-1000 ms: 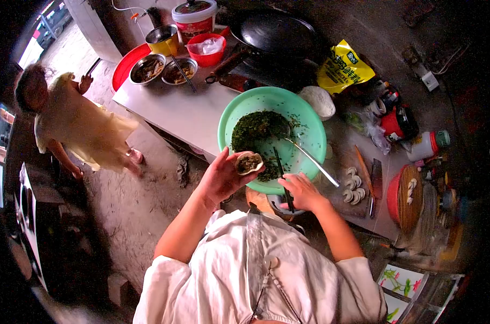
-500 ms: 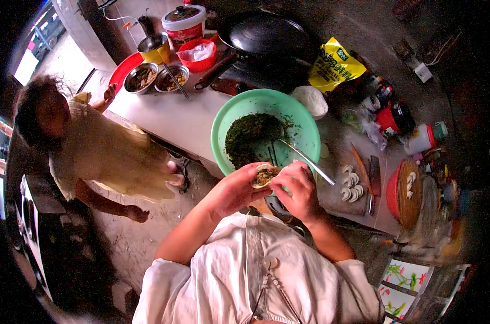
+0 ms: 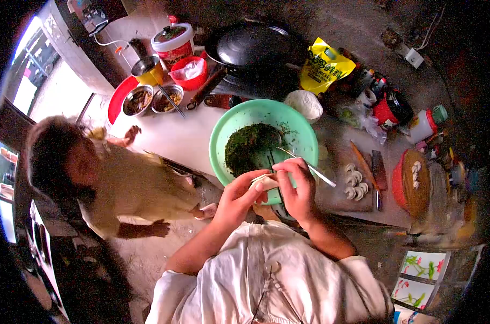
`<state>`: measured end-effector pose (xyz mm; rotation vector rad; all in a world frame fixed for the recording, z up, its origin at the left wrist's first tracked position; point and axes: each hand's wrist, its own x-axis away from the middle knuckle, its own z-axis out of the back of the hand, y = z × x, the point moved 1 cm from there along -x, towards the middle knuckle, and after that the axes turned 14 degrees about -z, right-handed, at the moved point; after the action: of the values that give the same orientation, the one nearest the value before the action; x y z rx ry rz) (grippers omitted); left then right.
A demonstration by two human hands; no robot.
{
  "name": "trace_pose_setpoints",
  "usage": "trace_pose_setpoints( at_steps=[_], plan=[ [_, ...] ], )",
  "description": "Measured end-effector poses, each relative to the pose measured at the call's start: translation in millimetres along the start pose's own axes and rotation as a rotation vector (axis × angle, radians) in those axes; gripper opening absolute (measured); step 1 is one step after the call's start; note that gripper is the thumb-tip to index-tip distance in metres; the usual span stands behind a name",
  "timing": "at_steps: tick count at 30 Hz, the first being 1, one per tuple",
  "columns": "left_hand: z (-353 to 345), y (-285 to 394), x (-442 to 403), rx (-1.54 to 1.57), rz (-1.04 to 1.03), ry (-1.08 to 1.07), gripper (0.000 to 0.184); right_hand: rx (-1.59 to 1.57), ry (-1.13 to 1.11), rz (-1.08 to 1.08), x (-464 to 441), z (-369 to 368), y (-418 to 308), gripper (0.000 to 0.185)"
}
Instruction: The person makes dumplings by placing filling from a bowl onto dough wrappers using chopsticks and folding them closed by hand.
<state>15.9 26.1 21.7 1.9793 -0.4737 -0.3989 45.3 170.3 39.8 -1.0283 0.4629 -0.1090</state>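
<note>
A pale dumpling (image 3: 264, 182), folded over, is held between my two hands at the near rim of the green bowl (image 3: 219, 156). My left hand (image 3: 239, 197) has its fingers wrapped round it from the left. My right hand (image 3: 298, 191) pinches at its right end, with dark chopsticks (image 3: 271, 159) just beside, pointing into the bowl. Dark green chopped filling (image 3: 248, 147) lies in the bowl's left part, and a metal spoon (image 3: 321, 175) leans over its right rim. To the right, several shaped dumplings (image 3: 355, 184) lie on a board (image 3: 336, 201).
Another person (image 3: 131, 186) stands at left by the white table (image 3: 174, 135). Two small food bowls (image 3: 167, 99), a lidded black pan (image 3: 254, 44), a yellow bag (image 3: 326, 67) and a white flour bowl (image 3: 304, 105) line the back. A rolling pin (image 3: 362, 162) and a cleaver (image 3: 379, 170) lie at right.
The filled wrapper, open in my left hand earlier, is now folded. My right hand has come up from the bowl to meet my left. The other person has moved closer to the table.
</note>
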Motion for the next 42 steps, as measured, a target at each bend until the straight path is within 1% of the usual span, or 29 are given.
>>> trace_pose_setpoints(
  at_steps=[1,2,3,5,6,11,13,14,16,23,25,26,28,31,32,34,36,40,42],
  plan=[
    [-0.6,0.4,-0.1,-0.008,-0.005,-0.007,0.036,-0.057,0.024,-0.067,0.5,1.5,0.3,0.008],
    [-1.7,2.2,-1.1,0.094,-0.017,0.035,0.035,-0.147,0.016,-0.11,1.6,1.3,4.8,0.011],
    [-2.2,3.5,-1.1,0.198,-0.026,0.078,0.034,-0.151,0.022,-0.109,3.7,2.5,4.4,0.011],
    [-1.6,1.8,-1.6,0.23,-0.046,0.075,0.033,-0.141,-0.066,-0.177,8.0,3.9,3.5,0.014],
    [-2.9,2.6,-1.8,0.229,-0.057,0.099,0.033,-0.141,-0.074,-0.135,9.3,3.2,4.8,0.017],
    [-6.0,-0.4,-4.8,0.24,-0.078,0.128,0.033,-0.165,-0.028,-0.12,8.8,1.0,4.2,0.017],
    [-9.0,0.3,-5.1,0.202,-0.072,0.128,0.033,-0.143,0.031,-0.05,8.2,2.1,6.9,0.015],
    [-10.7,1.7,-5.2,0.187,-0.075,0.133,0.033,-0.148,0.032,-0.052,7.8,3.0,7.5,0.015],
    [-9.8,-1.5,-4.9,0.188,-0.082,0.123,0.032,-0.068,0.042,0.042,7.2,4.8,7.4,0.014],
    [-10.3,-3.0,-4.1,0.167,-0.119,0.072,0.031,-0.12,-0.046,-0.068,1.7,8.7,2.4,0.013],
    [-12.2,-2.0,-4.1,0.144,-0.11,0.069,0.031,-0.081,-0.012,0.062,2.1,7.6,7.7,0.014],
    [-13.4,-2.0,-4.1,0.132,-0.1,0.084,0.031,-0.083,-0.012,0.06,2.5,8.2,8.2,0.014],
    [-15.4,-2.1,-3.7,0.12,-0.089,0.1,0.031,0.025,0.027,0.179,3.7,10.3,6.5,0.012],
    [-16.1,-2.8,-2.6,0.101,-0.077,0.115,0.032,0.059,0.025,0.142,0.7,12.6,5.5,0.01],
    [-14.8,-3.8,-2.3,0.092,-0.088,0.088,0.032,0.058,0.024,0.142,0.3,13.2,4.2,0.01],
    [-14.7,-4.6,-1.9,0.084,-0.099,0.061,0.033,-0.019,-0.024,0.054,-0.2,13.6,3.0,0.011],
    [-15.9,-4.3,-1.2,-0.01,-0.104,0.048,0.033,-0.011,-0.034,0.073,1.6,12.8,5.5,0.011],
    [-18.2,-3.5,-0.3,-0.001,-0.109,0.052,0.034,-0.024,-0.031,0.089,4.0,12.7,4.2,0.011],
    [-18.2,-2.5,0.9,-0.012,-0.107,0.014,0.036,-0.054,-0.046,0.064,2.7,15.7,0.1,0.011]
  ],
)
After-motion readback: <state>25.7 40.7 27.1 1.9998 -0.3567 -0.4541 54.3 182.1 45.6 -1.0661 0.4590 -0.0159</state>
